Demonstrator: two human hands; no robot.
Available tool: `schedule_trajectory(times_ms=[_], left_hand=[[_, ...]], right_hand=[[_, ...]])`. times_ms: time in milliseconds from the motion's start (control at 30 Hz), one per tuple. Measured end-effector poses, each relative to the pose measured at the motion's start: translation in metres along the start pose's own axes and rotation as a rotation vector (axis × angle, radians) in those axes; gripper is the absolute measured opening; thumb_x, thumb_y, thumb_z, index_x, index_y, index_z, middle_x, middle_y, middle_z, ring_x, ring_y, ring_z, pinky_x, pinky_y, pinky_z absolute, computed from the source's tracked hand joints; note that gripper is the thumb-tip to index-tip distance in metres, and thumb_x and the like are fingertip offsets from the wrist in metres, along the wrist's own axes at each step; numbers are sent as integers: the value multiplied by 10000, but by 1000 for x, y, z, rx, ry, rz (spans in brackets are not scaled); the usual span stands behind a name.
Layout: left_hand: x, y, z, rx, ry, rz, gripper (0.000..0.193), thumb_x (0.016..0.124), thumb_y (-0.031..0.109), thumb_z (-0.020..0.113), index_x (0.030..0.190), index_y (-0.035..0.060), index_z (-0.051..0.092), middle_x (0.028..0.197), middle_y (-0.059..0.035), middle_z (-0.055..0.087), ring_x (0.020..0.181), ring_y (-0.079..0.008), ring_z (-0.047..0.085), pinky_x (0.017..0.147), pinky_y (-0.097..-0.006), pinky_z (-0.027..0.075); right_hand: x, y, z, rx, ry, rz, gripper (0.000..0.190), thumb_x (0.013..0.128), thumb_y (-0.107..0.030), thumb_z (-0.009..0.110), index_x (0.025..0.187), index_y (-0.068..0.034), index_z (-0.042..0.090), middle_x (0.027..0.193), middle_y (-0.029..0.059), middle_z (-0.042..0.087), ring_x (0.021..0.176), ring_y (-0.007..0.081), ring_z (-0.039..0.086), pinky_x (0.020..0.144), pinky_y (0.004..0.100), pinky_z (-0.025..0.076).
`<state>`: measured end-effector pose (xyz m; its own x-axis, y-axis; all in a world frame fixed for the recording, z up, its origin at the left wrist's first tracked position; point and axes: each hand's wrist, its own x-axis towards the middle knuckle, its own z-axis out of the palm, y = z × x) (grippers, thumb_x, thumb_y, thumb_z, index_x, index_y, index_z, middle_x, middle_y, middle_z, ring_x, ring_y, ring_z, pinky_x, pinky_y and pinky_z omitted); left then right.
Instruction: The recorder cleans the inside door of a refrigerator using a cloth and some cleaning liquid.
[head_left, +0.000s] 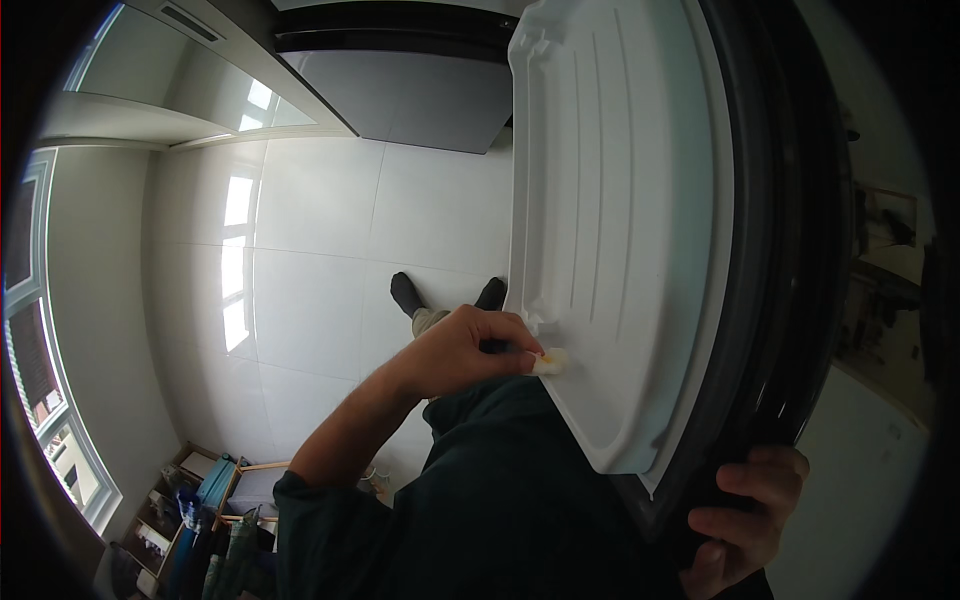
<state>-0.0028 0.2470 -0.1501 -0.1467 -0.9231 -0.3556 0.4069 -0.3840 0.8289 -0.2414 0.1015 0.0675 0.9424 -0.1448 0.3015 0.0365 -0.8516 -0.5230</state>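
Observation:
My left hand (465, 352) pinches a small crumpled white wad (553, 362) with a yellow patch, probably tissue or a cloth, between thumb and fingers. The wad is against the edge of the white ribbed inner liner (622, 247) of an open refrigerator door. At the lower right, my right hand (750, 514) is curled around the dark outer edge of the door (784, 300). Part of its palm is hidden behind that edge.
Pale glossy floor tiles (315, 300) lie below, with my feet in dark socks (406, 292). Dark grey appliance panels (405, 94) stand ahead. Along the left are a glossy cabinet (187, 82) and windows (34, 337). A shelf with household items (202, 495) stands lower left.

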Motion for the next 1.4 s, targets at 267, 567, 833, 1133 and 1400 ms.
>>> schedule_trajectory(times_ms=[267,567,833,1133,1400], left_hand=[[-15,5,5,-359,177,3,141,920,70,710,1032,-14,729,947,-50,692,901,-112,608,838,-252,476],[-6,-16,18,257,570,26,141,926,98,704,1041,26,742,942,-4,683,827,-66,581,745,-235,468],[3,-24,17,517,388,270,130,926,39,653,997,58,760,949,-60,665,894,-221,647,802,-351,530],[7,-4,0,790,203,214,145,945,103,640,1001,64,767,940,-75,651,939,-242,635,879,-370,516],[-13,-22,-49,388,18,-52,126,969,81,636,1035,51,740,968,-29,664,917,-156,623,873,-323,501]], right_hand=[[3,-1,1,-29,20,-30,330,936,-278,518,996,-42,740,1098,184,713,1069,263,655,975,417,491],[0,5,1,-35,8,-55,355,939,-291,501,1021,-42,740,1126,198,704,1113,282,642,996,424,486],[-2,-3,2,-37,-1,-49,376,949,-278,482,1073,-15,720,1154,218,690,1133,292,638,986,433,495],[-6,-25,10,-136,64,291,274,844,-362,508,932,-154,662,1141,143,600,1086,343,473,939,484,374],[1,4,6,-5,19,1,357,950,-271,500,1071,-13,715,1166,212,685,1132,297,637,976,429,495]])
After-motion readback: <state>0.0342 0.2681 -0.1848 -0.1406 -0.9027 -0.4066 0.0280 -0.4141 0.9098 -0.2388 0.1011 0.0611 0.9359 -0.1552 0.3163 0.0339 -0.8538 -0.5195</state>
